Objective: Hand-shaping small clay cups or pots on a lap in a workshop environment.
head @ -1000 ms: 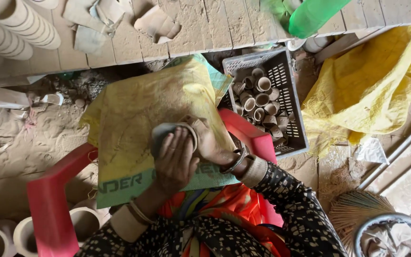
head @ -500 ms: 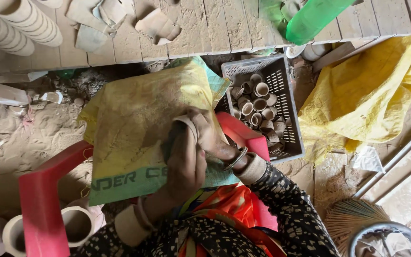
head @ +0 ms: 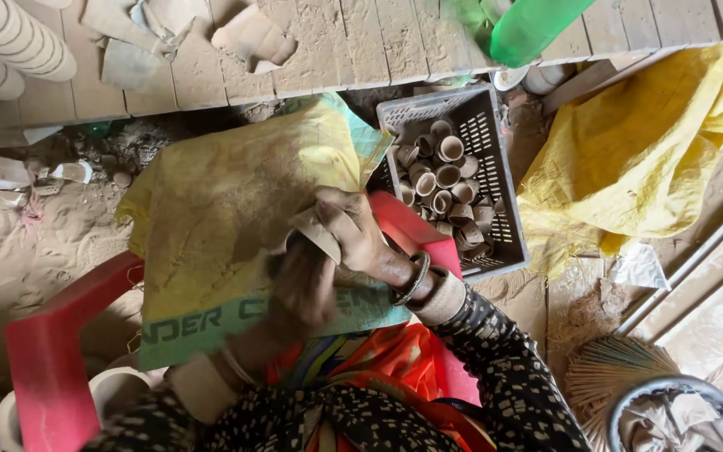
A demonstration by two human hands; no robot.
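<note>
Clay, pale and dusty: a small clay cup (head: pixel 315 230) held above the lap, over a yellow woven sack (head: pixel 228 201) spread across the knees. Pinched in the right hand (head: pixel 353 234), fingers (head: pixel 328 219) curled together round its rim and upper side, thumb tucked below. Just left and below, touching it, the left hand (head: pixel 303 285), blurred with motion, fingers pressed together and laid flat against the cup's dark underside; how much of the cup lies beneath them, impossible to tell. Cup sandwiched, then: right fingers above and to the right, left fingers below and to the left, only a narrow strip of the wall showing between.

Metal bangle (head: pixel 416 278) on the right wrist, patterned dark sleeves on both arms. Red plastic stool (head: pixel 39 368) under the sack, one leg jutting left, the seat edge peeping out right of the hands. Just beyond, right of the sack, a grey plastic crate (head: pixel 495 167) packed with more small cups (head: pixel 441 180), mouths up or tilted. Further right, a crumpled yellow tarp (head: pixel 646 151) on the sandy floor. Along the top, a brick ledge (head: pixel 361 42) carrying broken shards, a green bottle (head: pixel 537 25) lying across it. Bottom right, a straw broom head (head: pixel 608 377) beside a round metal bowl (head: pixel 671 414).
</note>
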